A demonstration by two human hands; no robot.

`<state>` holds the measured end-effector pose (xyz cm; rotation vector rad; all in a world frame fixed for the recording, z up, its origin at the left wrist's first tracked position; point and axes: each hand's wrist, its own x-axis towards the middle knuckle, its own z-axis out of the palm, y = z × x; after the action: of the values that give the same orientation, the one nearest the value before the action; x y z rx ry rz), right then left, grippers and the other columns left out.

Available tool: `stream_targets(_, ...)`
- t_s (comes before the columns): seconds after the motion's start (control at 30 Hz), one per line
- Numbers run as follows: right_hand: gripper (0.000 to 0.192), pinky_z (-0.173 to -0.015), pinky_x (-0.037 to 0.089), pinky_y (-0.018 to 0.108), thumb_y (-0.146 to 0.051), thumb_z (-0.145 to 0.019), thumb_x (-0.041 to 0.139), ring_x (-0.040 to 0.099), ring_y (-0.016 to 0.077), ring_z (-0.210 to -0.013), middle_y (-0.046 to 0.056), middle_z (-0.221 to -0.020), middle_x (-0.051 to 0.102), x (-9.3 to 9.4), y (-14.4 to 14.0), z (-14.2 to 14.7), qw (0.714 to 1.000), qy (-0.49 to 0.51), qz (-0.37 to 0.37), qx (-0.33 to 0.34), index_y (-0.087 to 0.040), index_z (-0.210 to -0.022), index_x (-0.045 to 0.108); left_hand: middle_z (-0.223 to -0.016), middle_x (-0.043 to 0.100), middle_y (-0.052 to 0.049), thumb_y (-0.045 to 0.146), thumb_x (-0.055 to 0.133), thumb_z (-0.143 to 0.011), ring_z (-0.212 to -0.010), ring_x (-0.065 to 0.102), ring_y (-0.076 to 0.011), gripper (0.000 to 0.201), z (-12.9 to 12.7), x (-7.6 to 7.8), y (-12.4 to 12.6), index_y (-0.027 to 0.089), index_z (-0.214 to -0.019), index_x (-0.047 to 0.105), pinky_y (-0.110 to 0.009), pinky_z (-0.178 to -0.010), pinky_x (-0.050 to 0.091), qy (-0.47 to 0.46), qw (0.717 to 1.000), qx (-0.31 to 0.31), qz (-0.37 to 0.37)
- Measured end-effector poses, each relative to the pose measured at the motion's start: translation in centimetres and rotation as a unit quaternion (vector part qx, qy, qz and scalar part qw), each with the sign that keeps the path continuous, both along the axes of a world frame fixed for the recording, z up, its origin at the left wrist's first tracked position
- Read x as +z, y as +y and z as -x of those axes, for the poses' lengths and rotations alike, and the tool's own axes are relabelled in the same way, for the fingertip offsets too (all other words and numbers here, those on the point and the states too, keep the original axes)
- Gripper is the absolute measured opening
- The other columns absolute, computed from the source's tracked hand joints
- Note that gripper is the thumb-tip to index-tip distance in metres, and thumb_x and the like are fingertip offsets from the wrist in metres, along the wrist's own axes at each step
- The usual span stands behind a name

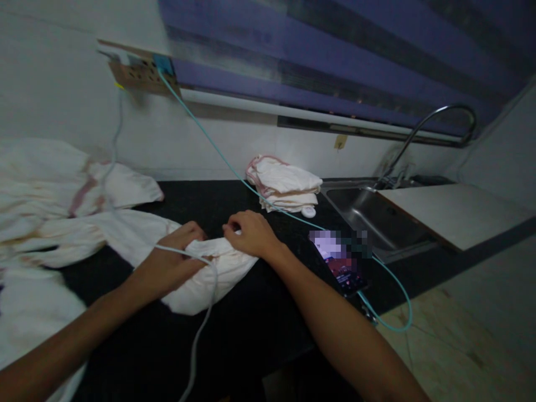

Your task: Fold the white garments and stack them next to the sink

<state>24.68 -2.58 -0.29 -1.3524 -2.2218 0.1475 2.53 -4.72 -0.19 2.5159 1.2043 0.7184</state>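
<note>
A white cloth (pixel 218 273) lies bunched on the black countertop (pixel 251 329) in front of me. My left hand (pixel 178 259) presses down on its left part with fingers curled into the fabric. My right hand (pixel 247 231) pinches the cloth's upper edge just to the right. A thin white cable (pixel 201 329) runs over my left wrist and across the cloth, then hangs off the counter's front.
A heap of white cloths (pixel 54 206) with pinkish trim covers the counter's left. A folded stack (pixel 285 187) sits at the back. A phone (pixel 341 265) on a teal cable (pixel 201 128) lies right of my arm. Sink (pixel 364 215), tap (pixel 435 120) and white board (pixel 456 212) stand at right.
</note>
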Motion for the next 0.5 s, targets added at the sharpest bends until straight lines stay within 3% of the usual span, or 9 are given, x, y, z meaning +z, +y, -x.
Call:
stream_targets(0.07, 0.026, -0.090, 0.048, 0.033, -0.039, -0.100, 0.059, 0.064, 0.0222, -0.102, 0.007, -0.103, 0.073, 0.2, 0.0, -0.2, 0.999, -0.021, -0.016, -0.037, -0.021, -0.094, 0.076, -0.101, 0.061, -0.002, 0.036, 0.057, -0.099, -0.094, 0.057, -0.0148, 0.020, -0.2, -0.2, -0.3, 0.016, -0.096, 0.060, -0.025, -0.085, 0.041, 0.013, 0.998, -0.043, -0.054)
stream_targets(0.13, 0.027, -0.092, 0.049, 0.035, -0.042, -0.098, 0.061, 0.063, 0.0247, -0.108, 0.009, -0.110, 0.071, 0.4, 0.0, -0.4, 0.996, -0.043, -0.023, -0.075, -0.021, -0.093, 0.077, -0.093, 0.060, 0.000, 0.034, 0.055, -0.102, -0.088, 0.058, -0.0132, 0.019, -0.6, -0.3, -1.1, 0.018, -0.093, 0.060, -0.024, -0.082, 0.041, 0.034, 0.992, -0.079, -0.089)
stream_targets(0.23, 0.032, -0.092, 0.053, 0.039, -0.047, -0.097, 0.059, 0.068, 0.0278, -0.108, 0.013, -0.110, 0.072, 0.9, -0.1, -0.5, 0.989, -0.066, 0.024, -0.130, -0.021, -0.097, 0.079, -0.083, 0.058, 0.001, 0.030, 0.051, -0.103, -0.078, 0.058, -0.0128, 0.021, -1.2, 0.3, -2.5, 0.019, -0.088, 0.060, -0.024, -0.074, 0.040, 0.074, 0.980, -0.134, -0.124)
stream_targets(0.37, 0.041, -0.089, 0.057, 0.044, -0.055, -0.094, 0.060, 0.074, 0.0321, -0.102, 0.015, -0.108, 0.077, 1.4, -0.3, -0.6, 0.974, -0.066, 0.111, -0.188, -0.020, -0.109, 0.077, -0.099, 0.063, 0.000, 0.023, 0.048, -0.101, -0.083, 0.063, -0.0126, 0.019, -1.6, 1.3, -3.8, 0.023, -0.112, 0.064, -0.024, -0.075, 0.045, 0.087, 0.977, -0.167, -0.096)
stream_targets(0.5, 0.039, -0.089, 0.057, 0.047, -0.051, -0.091, 0.062, 0.074, 0.0345, -0.104, 0.016, -0.110, 0.076, 1.2, -0.3, -0.6, 0.975, -0.058, 0.102, -0.187, -0.020, -0.111, 0.072, -0.112, 0.067, 0.000, 0.014, 0.045, -0.096, -0.097, 0.065, -0.0117, 0.036, -1.6, 0.8, -4.2, 0.027, -0.127, 0.058, -0.022, -0.084, 0.048, 0.063, 0.976, -0.187, -0.091)
